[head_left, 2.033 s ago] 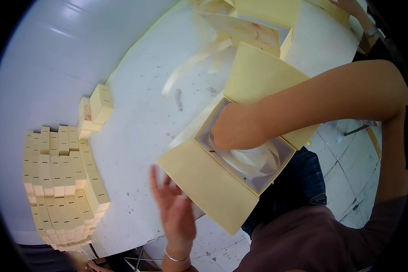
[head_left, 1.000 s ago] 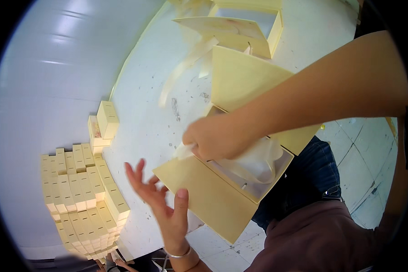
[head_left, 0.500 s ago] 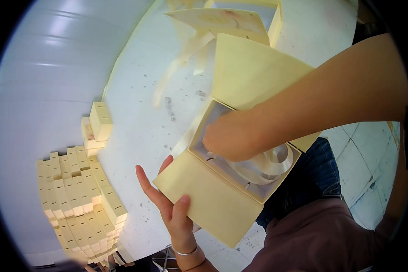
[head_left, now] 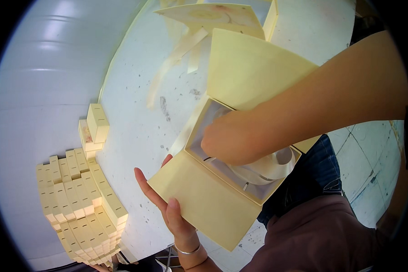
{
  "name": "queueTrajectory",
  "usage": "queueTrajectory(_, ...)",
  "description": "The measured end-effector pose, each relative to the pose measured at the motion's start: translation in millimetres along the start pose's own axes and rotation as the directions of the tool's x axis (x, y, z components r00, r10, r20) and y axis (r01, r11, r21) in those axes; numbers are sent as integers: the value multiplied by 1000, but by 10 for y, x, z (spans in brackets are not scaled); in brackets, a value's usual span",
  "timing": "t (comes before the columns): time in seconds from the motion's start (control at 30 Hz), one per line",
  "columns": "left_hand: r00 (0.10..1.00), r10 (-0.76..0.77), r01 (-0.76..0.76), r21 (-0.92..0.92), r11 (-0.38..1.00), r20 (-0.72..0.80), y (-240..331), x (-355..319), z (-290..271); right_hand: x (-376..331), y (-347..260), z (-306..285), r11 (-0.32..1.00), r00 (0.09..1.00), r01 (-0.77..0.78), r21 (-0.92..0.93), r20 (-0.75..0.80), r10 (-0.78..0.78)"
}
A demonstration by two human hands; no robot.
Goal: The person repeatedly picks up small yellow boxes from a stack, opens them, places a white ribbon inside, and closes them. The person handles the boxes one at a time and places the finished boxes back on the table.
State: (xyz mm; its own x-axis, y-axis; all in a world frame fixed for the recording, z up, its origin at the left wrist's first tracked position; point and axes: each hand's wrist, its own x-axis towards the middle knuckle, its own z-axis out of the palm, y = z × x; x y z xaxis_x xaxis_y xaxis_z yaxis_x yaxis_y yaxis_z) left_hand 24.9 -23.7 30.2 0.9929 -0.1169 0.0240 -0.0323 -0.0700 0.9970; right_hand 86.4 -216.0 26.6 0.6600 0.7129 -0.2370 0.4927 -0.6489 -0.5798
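A cream gift box (head_left: 222, 176) with two lid flaps spread apart lies tilted over the table's near edge. My left hand (head_left: 179, 217) grips the near flap at its outer edge, thumb on top, with one finger stretched out past it. Into the box's grey-lined inside reaches my right hand (head_left: 229, 138); its fingers are hidden, so I cannot tell what they hold. A loop of white satin ribbon (head_left: 274, 168) lies in the box beside that hand. The far flap (head_left: 254, 72) stands spread behind my right forearm. Another ribbon end trails from the box's left side.
At the far side of the white table (head_left: 136, 149) stands a second open cream box (head_left: 217, 16) with ribbons (head_left: 177, 56) hanging from it. Several small cream boxes (head_left: 77, 199) are stacked at the left by a pale wall. Tiled floor (head_left: 362, 167) shows at the right.
The box and both hands have shifted very slightly to the left in the picture. My right hand stays inside the box, and my left hand keeps its hold on the flap.
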Motion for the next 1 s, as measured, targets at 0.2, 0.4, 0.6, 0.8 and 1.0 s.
queueTrajectory(0.2,999,-17,26,-253,967,39,-75,-13,-19,-67,-41,-110,997,1000,-26,78,-1,26)
queueTrajectory(0.4,994,90,-73,251,965,-56,-323,-20,-104,76,-85,-47,997,998,-57,-54,27,59)
queueTrajectory(0.6,958,114,-207,357,911,264,-379,6,-185,77,-104,-28,998,998,-61,-15,0,61)
queueTrajectory(0.8,878,68,-242,319,916,473,-420,143,-273,97,-47,-15,989,997,69,-128,24,-66)
queueTrajectory(1.0,841,28,-171,217,961,541,-289,188,-309,104,-82,-42,999,1000,14,-39,18,-13)
